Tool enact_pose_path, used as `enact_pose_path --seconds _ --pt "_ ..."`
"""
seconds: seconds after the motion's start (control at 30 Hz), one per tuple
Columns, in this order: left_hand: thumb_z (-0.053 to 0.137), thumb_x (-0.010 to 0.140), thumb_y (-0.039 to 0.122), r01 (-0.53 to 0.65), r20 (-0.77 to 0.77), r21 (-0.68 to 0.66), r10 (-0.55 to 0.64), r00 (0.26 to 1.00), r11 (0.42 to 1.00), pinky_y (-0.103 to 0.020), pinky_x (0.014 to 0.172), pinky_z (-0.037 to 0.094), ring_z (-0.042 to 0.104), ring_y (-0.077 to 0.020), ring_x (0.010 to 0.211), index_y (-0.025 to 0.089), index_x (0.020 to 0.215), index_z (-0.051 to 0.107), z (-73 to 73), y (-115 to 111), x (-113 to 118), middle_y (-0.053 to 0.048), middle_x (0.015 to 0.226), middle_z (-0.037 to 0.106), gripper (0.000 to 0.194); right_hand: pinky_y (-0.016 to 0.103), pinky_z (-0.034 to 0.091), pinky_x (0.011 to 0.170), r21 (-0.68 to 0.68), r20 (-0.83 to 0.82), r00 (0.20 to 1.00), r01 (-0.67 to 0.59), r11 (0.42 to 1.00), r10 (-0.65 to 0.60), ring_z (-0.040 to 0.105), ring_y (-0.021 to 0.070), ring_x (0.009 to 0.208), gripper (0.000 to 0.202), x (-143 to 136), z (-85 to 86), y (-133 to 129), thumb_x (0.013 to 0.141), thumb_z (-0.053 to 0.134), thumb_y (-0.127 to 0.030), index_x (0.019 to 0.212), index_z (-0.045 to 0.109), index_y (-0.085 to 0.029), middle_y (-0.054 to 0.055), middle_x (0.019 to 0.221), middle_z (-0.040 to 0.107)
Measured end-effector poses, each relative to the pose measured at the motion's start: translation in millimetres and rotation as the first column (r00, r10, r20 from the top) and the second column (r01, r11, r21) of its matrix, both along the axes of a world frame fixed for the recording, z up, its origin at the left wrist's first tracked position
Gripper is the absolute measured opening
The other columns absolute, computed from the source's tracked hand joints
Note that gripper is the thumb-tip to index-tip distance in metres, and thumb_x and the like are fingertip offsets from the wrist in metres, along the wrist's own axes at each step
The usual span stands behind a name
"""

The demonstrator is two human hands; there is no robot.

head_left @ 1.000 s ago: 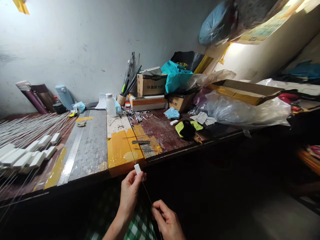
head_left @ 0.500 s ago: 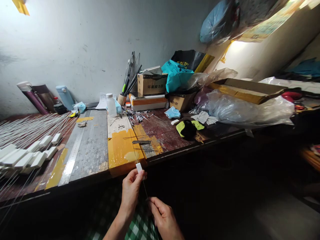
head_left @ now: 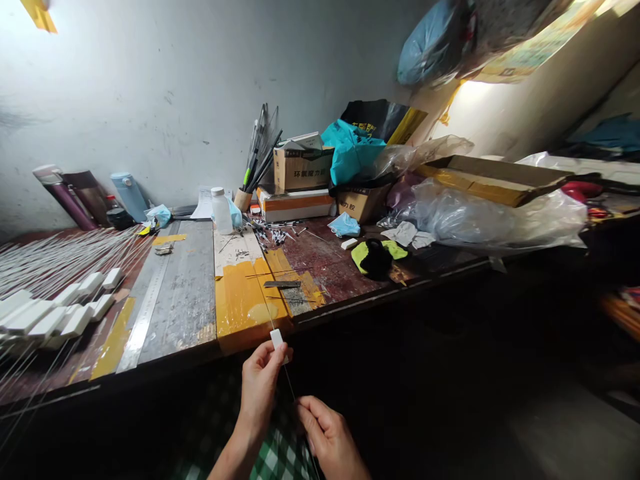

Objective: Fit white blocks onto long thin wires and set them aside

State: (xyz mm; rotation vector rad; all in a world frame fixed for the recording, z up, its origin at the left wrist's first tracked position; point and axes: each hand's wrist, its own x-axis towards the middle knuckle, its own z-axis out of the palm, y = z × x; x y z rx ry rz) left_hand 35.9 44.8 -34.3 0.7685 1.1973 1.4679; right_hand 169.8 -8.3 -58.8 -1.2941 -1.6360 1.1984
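Note:
My left hand (head_left: 263, 377) pinches a small white rectangular block (head_left: 277, 339) in front of the bench edge. A thin rod (head_left: 289, 382) runs lengthwise in line with the block, sticking out beyond its far end over the yellow-taped board and back toward me. Lower and to the right, my right hand (head_left: 327, 430) has its fingers closed on the near part of that rod. Many similar white blocks (head_left: 47, 320) lie heaped at the left of the bench, with thin rods extending from them.
A steel ruler (head_left: 143, 323) lies taped to a grey board (head_left: 185, 293). A white bottle (head_left: 221, 211), a pot of rods (head_left: 243, 199), cardboard boxes (head_left: 303, 168) and plastic bags (head_left: 465, 217) stand farther back. A small dark blade-like strip (head_left: 282, 284) lies near the front edge.
The block and my left hand sit very slightly lower and left in view. Both hands keep their holds, and the bench things look the same.

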Motion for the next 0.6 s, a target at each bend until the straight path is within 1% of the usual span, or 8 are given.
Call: enact_pose_path --seconds 0.07,0.17,0.23,0.3,0.37,0.47,0.53,0.6 --pt "0.075 0.069 0.040 -0.001 0.000 0.002 0.001 1.000 1.000 -0.028 0.073 0.047 0.063 -0.0189 0.072 0.014 0.079 0.072 -0.5 -0.5 -0.3 -0.004 0.071 0.071 0.028 0.019 0.036 0.052 -0.015 -0.005 1.000 -0.002 1.000 0.002 0.045 0.0123 0.059 0.033 0.2 -3.9 0.3 0.091 0.043 -0.042 0.077 0.062 -0.018 -0.002 0.065 0.048" --pt "0.074 0.070 0.040 -0.005 -0.005 0.001 0.005 1.000 1.000 -0.027 0.072 0.047 0.063 -0.0188 0.071 0.014 0.078 0.072 -0.4 -1.5 -0.4 -0.004 0.071 0.071 0.027 0.019 0.034 0.049 -0.038 -0.008 0.999 0.033 0.999 -0.033 0.042 0.0107 0.053 0.030 0.3 -13.5 1.4 0.086 0.050 -0.045 0.079 0.061 -0.018 -0.004 0.061 0.048" --pt "0.074 0.070 0.040 -0.006 -0.005 0.003 0.006 1.000 1.000 -0.027 0.072 0.047 0.064 -0.0187 0.071 0.014 0.077 0.073 -0.4 -2.2 -0.4 -0.004 0.070 0.071 0.027 0.018 0.033 0.048 -0.048 -0.009 0.998 0.059 0.997 -0.059 0.041 0.0104 0.053 0.030 0.3 -16.1 1.6 0.085 0.052 -0.046 0.077 0.059 -0.019 -0.004 0.060 0.047" --pt "0.075 0.069 0.040 -0.005 -0.001 0.003 0.005 1.000 1.000 -0.027 0.072 0.047 0.064 -0.0188 0.071 0.014 0.077 0.073 -0.6 -2.9 -0.3 -0.004 0.070 0.071 0.027 0.019 0.035 0.051 -0.041 -0.007 0.998 0.059 0.997 -0.060 0.042 0.0112 0.056 0.031 0.4 -13.3 1.2 0.086 0.051 -0.045 0.073 0.059 -0.019 -0.004 0.061 0.047" --pt "0.076 0.068 0.040 -0.005 0.003 -0.001 0.005 1.000 1.000 -0.028 0.072 0.048 0.064 -0.0190 0.070 0.014 0.078 0.073 -0.8 -3.7 -0.3 -0.004 0.070 0.072 0.028 0.019 0.037 0.054 -0.024 -0.002 0.999 0.042 0.999 -0.042 0.044 0.0122 0.060 0.031 0.7 -6.9 0.2 0.088 0.049 -0.042 0.071 0.060 -0.019 -0.003 0.064 0.048" --pt "0.077 0.066 0.041 -0.011 0.002 -0.006 0.011 1.000 1.000 -0.027 0.069 0.048 0.064 -0.0192 0.069 0.014 0.077 0.073 -0.9 -4.9 -0.4 -0.005 0.069 0.072 0.029 0.019 0.037 0.055 -0.024 0.012 1.000 0.011 1.000 -0.010 0.045 0.0127 0.062 0.033 1.3 1.2 -1.4 0.090 0.046 -0.042 0.072 0.061 -0.019 -0.002 0.065 0.048" --pt "0.077 0.065 0.041 -0.012 0.002 -0.010 0.012 1.000 1.000 -0.027 0.069 0.048 0.064 -0.0192 0.069 0.014 0.076 0.074 -0.7 -5.7 -0.7 -0.005 0.069 0.072 0.030 0.019 0.036 0.053 -0.037 0.015 1.000 -0.010 0.999 0.011 0.045 0.0126 0.061 0.035 1.4 1.6 -2.0 0.091 0.044 -0.043 0.072 0.061 -0.018 -0.001 0.065 0.049" --pt "0.078 0.065 0.042 -0.011 0.004 -0.015 0.011 1.000 1.000 -0.027 0.070 0.048 0.064 -0.0194 0.069 0.014 0.076 0.073 -0.4 -6.2 -1.2 -0.005 0.069 0.072 0.030 0.019 0.035 0.051 -0.058 0.006 1.000 -0.021 0.998 0.021 0.044 0.0119 0.058 0.033 1.2 -1.7 -2.2 0.090 0.044 -0.043 0.076 0.061 -0.018 -0.001 0.066 0.050"
